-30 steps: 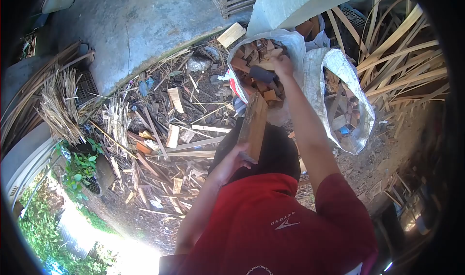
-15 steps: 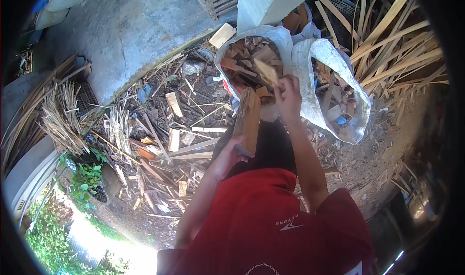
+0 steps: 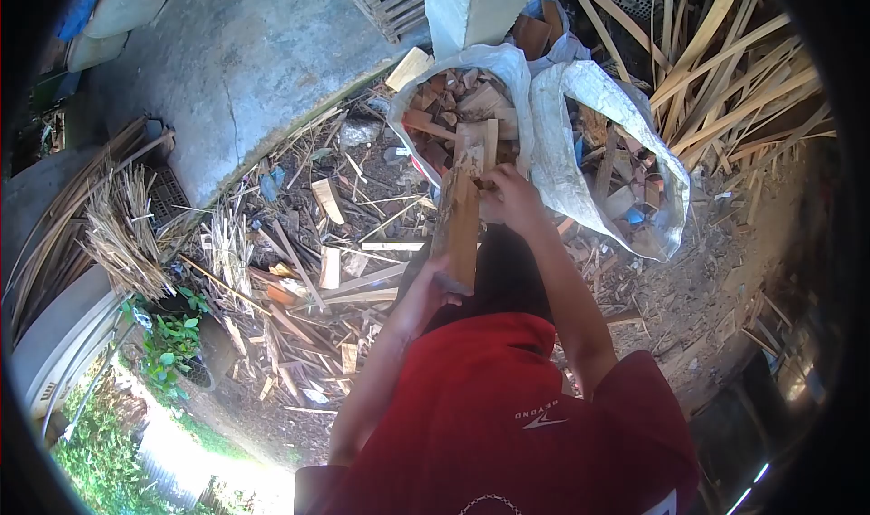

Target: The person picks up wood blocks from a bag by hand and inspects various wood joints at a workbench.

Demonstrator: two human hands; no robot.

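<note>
A thick wooden block (image 3: 459,229) stands lengthwise in front of my body, its lower end gripped by my left hand (image 3: 430,296). My right hand (image 3: 515,198) is closed on a smaller wood piece (image 3: 476,145) at the block's far end, where the two pieces overlap. Just beyond them is an open white sack (image 3: 524,82) filled with wood scraps (image 3: 480,102). To its right sits a second white sack (image 3: 553,157), also holding wood scraps and a bit of blue.
Scattered sticks and offcuts (image 3: 362,288) cover the ground at left. A concrete slab (image 3: 208,71) and a pillar (image 3: 489,7) lie beyond. Long wood strips (image 3: 725,89) are heaped at the upper right. Bundled thin sticks (image 3: 127,229) and a green plant (image 3: 172,343) are at far left.
My right hand has moved left and toward me, bringing the smaller piece from above the sack to the block's far end. The block is now more upright in view.
</note>
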